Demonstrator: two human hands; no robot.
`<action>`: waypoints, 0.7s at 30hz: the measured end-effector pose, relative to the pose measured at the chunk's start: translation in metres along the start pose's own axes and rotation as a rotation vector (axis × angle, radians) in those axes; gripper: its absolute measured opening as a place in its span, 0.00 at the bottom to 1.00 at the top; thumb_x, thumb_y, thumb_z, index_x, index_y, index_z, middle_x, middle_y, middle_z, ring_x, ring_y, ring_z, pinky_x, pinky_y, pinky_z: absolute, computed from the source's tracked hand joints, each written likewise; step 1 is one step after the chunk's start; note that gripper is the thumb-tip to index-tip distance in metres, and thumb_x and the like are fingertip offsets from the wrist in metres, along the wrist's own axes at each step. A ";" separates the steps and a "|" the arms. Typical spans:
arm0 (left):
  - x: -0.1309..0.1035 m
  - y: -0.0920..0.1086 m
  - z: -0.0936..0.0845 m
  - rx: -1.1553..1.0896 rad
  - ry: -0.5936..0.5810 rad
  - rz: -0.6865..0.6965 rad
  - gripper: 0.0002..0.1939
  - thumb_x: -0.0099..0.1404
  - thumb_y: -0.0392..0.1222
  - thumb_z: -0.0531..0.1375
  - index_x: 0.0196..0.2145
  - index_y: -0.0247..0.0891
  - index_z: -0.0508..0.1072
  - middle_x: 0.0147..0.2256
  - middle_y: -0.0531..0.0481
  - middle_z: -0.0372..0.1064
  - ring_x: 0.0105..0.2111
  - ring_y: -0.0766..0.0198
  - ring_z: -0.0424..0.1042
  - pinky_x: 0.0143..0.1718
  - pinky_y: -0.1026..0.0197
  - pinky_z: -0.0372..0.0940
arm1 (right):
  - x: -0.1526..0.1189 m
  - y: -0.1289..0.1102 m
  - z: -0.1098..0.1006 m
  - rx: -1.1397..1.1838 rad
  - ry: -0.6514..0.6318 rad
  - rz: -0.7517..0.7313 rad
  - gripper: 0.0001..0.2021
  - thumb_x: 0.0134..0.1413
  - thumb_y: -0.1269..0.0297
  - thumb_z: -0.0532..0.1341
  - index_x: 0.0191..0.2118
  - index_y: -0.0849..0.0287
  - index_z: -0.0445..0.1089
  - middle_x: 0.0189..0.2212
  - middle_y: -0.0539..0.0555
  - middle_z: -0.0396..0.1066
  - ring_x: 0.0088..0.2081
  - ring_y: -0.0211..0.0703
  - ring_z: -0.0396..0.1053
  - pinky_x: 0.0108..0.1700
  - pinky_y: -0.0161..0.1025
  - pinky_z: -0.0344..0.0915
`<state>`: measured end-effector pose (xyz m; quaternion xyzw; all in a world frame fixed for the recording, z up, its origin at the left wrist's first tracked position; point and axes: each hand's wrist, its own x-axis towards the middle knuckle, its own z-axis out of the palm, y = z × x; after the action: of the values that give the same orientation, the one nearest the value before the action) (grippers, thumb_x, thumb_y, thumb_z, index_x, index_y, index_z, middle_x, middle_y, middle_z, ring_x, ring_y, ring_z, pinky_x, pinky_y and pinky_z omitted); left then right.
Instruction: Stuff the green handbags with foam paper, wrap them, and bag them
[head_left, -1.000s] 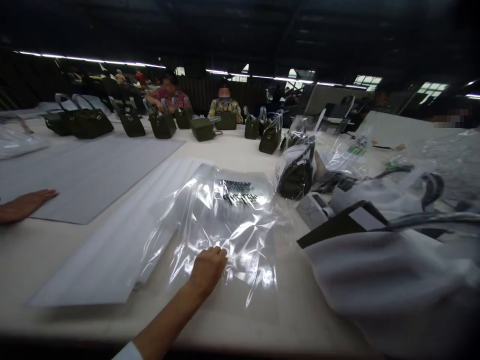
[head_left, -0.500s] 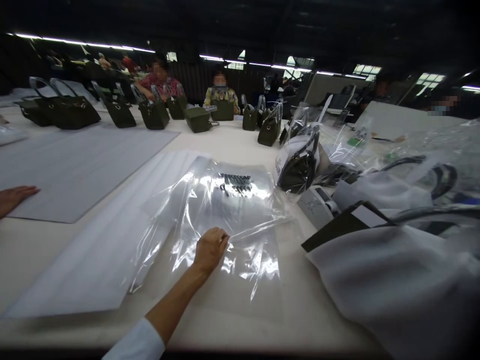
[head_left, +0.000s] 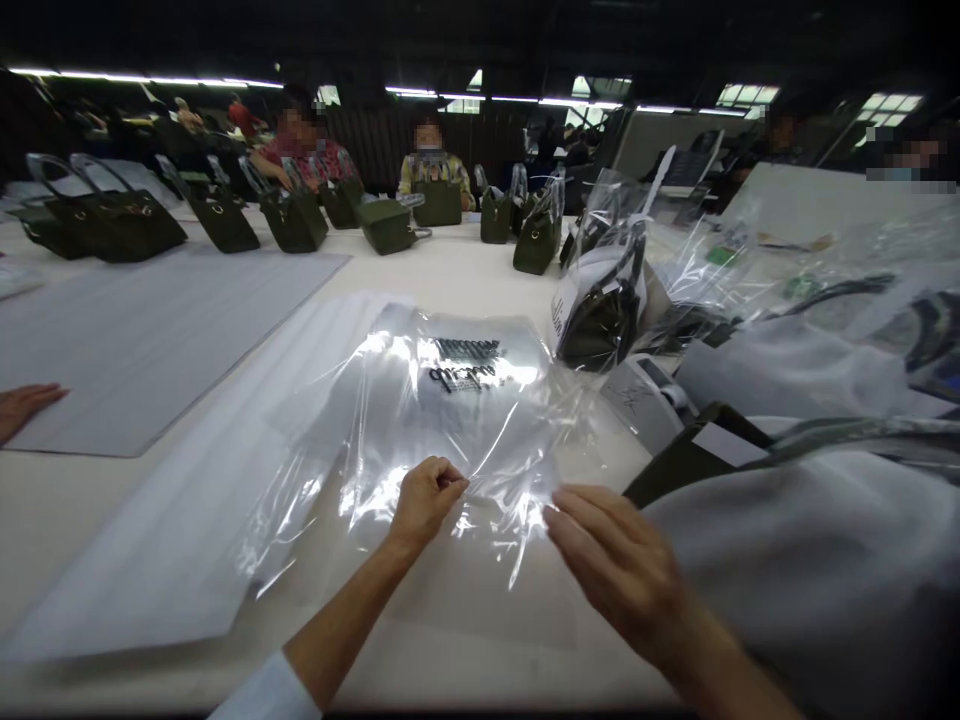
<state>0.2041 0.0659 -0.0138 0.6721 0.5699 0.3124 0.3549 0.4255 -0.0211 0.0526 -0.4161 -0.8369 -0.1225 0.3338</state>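
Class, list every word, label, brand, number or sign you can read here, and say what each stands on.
"lin", apparently part of a longer word: on the wrapped handbag.
Black print, two bold lines with smaller print: on the clear plastic bag, too distorted to read.
Dark scrawl: on the pale box, unreadable.
No brand or number can be read.

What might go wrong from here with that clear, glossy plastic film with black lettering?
The left hand pinches only a small fold of the clear, glossy plastic film, so it might slip free or crease. The film's left part overlaps the long, translucent white sheet, so a pull could drag that along. The right hand is close to the dark green handbag under pale wrapping, so a sideways move might bump it.
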 end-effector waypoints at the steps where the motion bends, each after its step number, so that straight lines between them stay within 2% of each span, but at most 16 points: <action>1: 0.000 0.001 0.001 -0.022 -0.008 -0.023 0.10 0.52 0.45 0.59 0.21 0.36 0.66 0.21 0.55 0.61 0.22 0.67 0.61 0.25 0.66 0.56 | 0.006 -0.003 0.015 -0.003 -0.067 -0.064 0.17 0.55 0.72 0.55 0.50 0.53 0.66 0.44 0.56 0.68 0.47 0.47 0.65 0.48 0.44 0.66; 3: 0.000 0.003 0.002 -0.064 -0.035 -0.057 0.12 0.50 0.46 0.60 0.19 0.36 0.65 0.18 0.56 0.59 0.19 0.69 0.59 0.22 0.67 0.53 | 0.017 -0.006 0.045 -0.069 -0.144 -0.127 0.14 0.55 0.75 0.53 0.46 0.61 0.68 0.41 0.58 0.69 0.44 0.48 0.66 0.46 0.45 0.67; 5: 0.001 0.007 -0.001 -0.102 -0.052 -0.078 0.13 0.49 0.46 0.61 0.18 0.36 0.64 0.16 0.57 0.57 0.18 0.70 0.57 0.21 0.68 0.52 | 0.022 -0.004 0.069 -0.158 -0.127 -0.109 0.11 0.56 0.76 0.52 0.37 0.63 0.71 0.35 0.58 0.70 0.39 0.47 0.67 0.41 0.46 0.67; 8: 0.003 0.016 -0.010 -0.150 -0.004 -0.097 0.13 0.51 0.46 0.61 0.20 0.36 0.64 0.17 0.57 0.58 0.19 0.70 0.58 0.21 0.68 0.53 | 0.017 0.004 0.083 -0.192 -0.090 -0.105 0.11 0.56 0.77 0.52 0.31 0.63 0.71 0.35 0.57 0.71 0.40 0.45 0.67 0.45 0.47 0.66; 11: 0.006 0.027 -0.018 -0.199 0.054 -0.096 0.13 0.53 0.48 0.60 0.21 0.36 0.64 0.18 0.58 0.58 0.20 0.70 0.59 0.23 0.68 0.56 | 0.011 0.012 0.073 -0.167 -0.021 -0.145 0.11 0.57 0.76 0.52 0.40 0.62 0.70 0.44 0.57 0.69 0.49 0.46 0.63 0.53 0.50 0.60; 14: 0.008 0.036 -0.018 -0.249 0.061 -0.090 0.13 0.54 0.47 0.60 0.22 0.36 0.64 0.18 0.58 0.59 0.19 0.70 0.61 0.22 0.68 0.58 | 0.014 0.019 0.054 -0.153 0.033 -0.183 0.12 0.58 0.75 0.51 0.44 0.61 0.68 0.48 0.56 0.66 0.54 0.47 0.59 0.57 0.52 0.55; 17: 0.010 0.041 -0.014 -0.301 0.110 -0.113 0.12 0.55 0.47 0.58 0.24 0.36 0.64 0.18 0.58 0.59 0.17 0.69 0.63 0.19 0.68 0.60 | 0.019 0.020 0.039 -0.137 0.049 -0.277 0.11 0.57 0.76 0.53 0.44 0.61 0.69 0.49 0.54 0.66 0.56 0.46 0.57 0.60 0.50 0.51; 21: 0.019 0.049 -0.024 -0.347 0.267 -0.111 0.11 0.56 0.47 0.58 0.26 0.36 0.62 0.19 0.58 0.59 0.17 0.69 0.64 0.17 0.69 0.61 | 0.011 0.019 0.038 -0.079 -0.038 -0.361 0.11 0.58 0.77 0.51 0.42 0.66 0.69 0.46 0.57 0.68 0.54 0.47 0.60 0.58 0.46 0.57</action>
<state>0.2136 0.0831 0.0403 0.5213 0.5855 0.4720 0.4033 0.4180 0.0158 0.0308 -0.2744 -0.8986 -0.2055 0.2739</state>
